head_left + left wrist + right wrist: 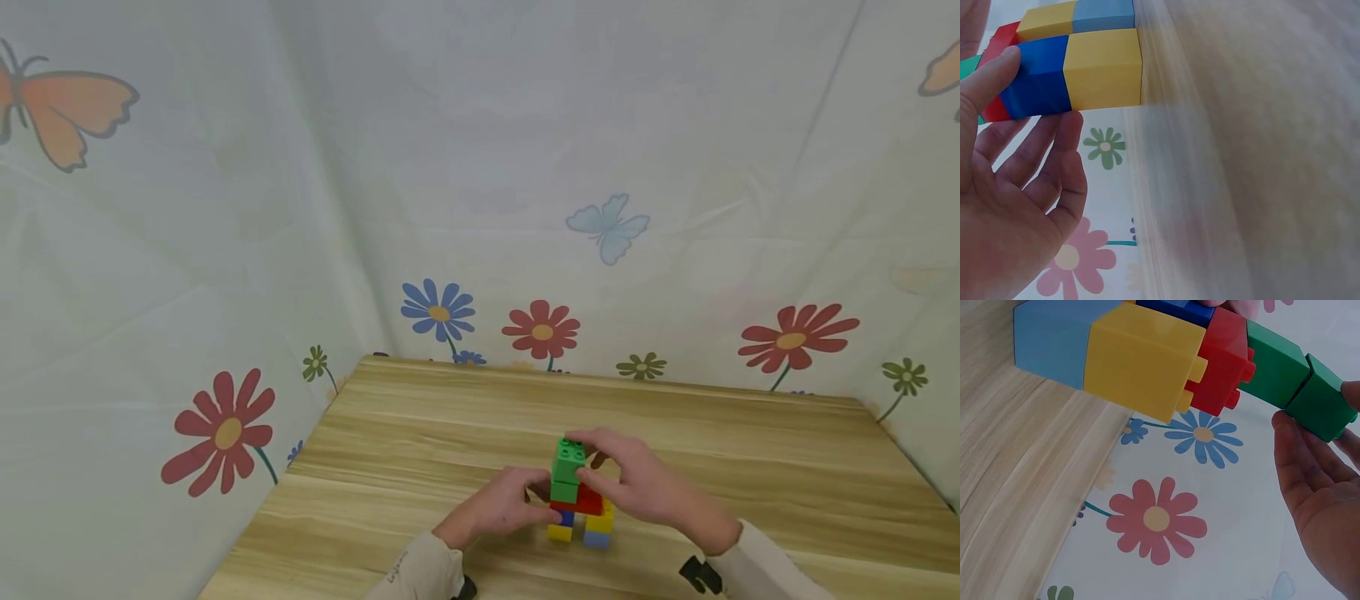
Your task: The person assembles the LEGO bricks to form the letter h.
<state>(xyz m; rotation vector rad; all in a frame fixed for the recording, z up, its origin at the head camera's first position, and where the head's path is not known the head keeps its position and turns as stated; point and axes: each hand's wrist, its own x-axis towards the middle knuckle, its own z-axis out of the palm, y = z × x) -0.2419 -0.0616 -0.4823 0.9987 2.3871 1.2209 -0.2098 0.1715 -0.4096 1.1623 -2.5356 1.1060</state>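
Note:
A small structure of toy building blocks stands on the table. Its left leg is a blue block point(1040, 78) above a yellow block point(1104, 72); its right leg is another yellow block point(1141, 359) above a light blue block point(1060, 344). A red block point(589, 500) bridges both. Over the red block's left end sits a lower green block point(1275, 362), with an upper green block point(1322, 400) on top, a thin gap showing between them. My right hand point(637, 479) pinches the upper green block. With thumb and fingers, my left hand point(506, 502) grips the blue block.
The wooden table point(420, 417) reaches back to a white curtain point(480, 150) printed with flowers and butterflies. The same curtain hangs along the left and right sides. Dark straps point(701, 575) show at the cuffs of both pale sleeves.

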